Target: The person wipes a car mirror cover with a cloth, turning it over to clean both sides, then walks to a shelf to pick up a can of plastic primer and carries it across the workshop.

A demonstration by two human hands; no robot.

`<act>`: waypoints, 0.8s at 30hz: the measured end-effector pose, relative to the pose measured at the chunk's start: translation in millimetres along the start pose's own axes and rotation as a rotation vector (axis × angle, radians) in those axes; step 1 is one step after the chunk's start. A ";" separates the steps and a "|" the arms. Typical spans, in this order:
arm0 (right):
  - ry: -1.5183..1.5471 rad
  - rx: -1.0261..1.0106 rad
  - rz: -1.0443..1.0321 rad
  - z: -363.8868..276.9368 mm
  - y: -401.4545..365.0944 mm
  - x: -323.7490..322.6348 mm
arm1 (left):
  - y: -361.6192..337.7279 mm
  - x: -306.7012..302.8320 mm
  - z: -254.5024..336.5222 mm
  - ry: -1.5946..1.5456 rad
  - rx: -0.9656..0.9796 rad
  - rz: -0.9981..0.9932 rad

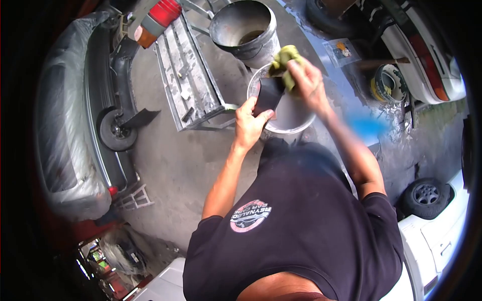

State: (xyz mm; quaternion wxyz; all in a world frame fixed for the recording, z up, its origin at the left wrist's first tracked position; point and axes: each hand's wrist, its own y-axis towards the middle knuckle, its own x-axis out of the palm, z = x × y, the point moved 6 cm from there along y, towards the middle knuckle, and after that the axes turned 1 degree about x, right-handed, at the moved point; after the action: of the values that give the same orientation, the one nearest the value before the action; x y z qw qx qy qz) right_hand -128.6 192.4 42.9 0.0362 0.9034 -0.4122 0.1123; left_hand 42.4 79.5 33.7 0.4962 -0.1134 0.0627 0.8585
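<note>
My left hand (247, 125) is closed on the near end of a flat, dark, roughly rectangular piece (269, 94), whose kind I cannot make out. Bunched in the fingers of my right hand (309, 83) is a yellow-green cloth (287, 54). The cloth is at the far end of the dark piece; whether they touch is hard to tell. Both hands are above a white-rimmed bucket (296, 131) with greyish contents. Just beyond it stands a larger dirty bucket (271, 42) with some liquid at the bottom.
A slatted metal bench (193, 83) stands to the left, with a red and orange tail light (163, 17) on its far end. Further left is a plastic-wrapped car (70, 130). A white car (432, 55), a small bucket (390, 83) and a wheel (427, 198) are on the right.
</note>
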 end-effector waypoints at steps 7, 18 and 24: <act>-0.548 -0.547 -0.162 4.0 -8.5 43.3 | -3.2 9.3 13.7 0.048 0.098 0.065; 0.353 0.570 -0.351 83.7 4.7 -15.6 | -18.4 -3.9 31.0 0.773 0.658 -0.216; 0.174 0.367 -0.323 79.5 -6.7 -9.9 | -15.2 -12.8 45.1 0.948 0.692 -0.050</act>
State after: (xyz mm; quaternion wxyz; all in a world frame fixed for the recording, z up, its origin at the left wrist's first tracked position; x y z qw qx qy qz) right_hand -116.1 191.5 -36.4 -0.0758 0.9359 -0.2307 0.2553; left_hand 55.8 86.3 80.7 0.4424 -0.3177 0.5516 0.6317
